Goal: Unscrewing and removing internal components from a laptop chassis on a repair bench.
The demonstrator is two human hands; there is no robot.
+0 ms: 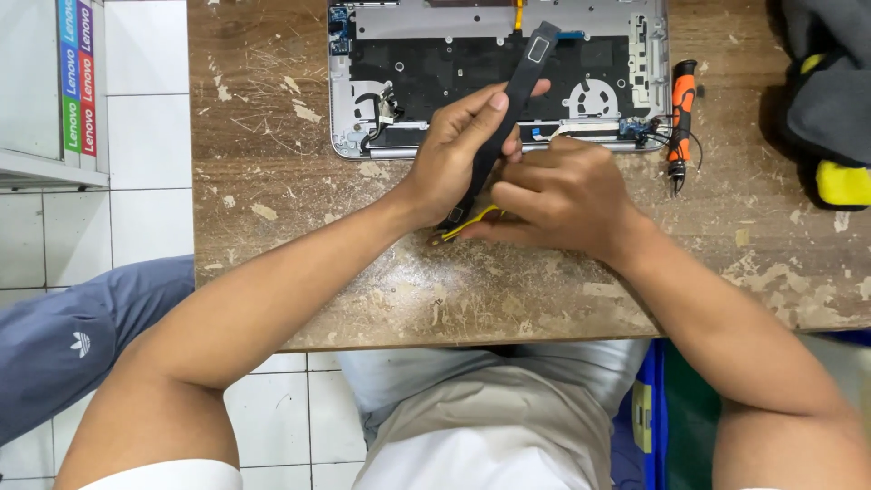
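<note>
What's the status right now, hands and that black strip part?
Left hand gripping long black strip. Right hand pinching yellow cable at its lower end. Opened laptop chassis right behind; orange screwdriver off right.

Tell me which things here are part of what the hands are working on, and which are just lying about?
In use:
left hand holding the long black strip part
right hand at the yellow cable
opened laptop base, just behind

Lying about:
orange screwdriver
grey and yellow bag
worn wooden table
</note>
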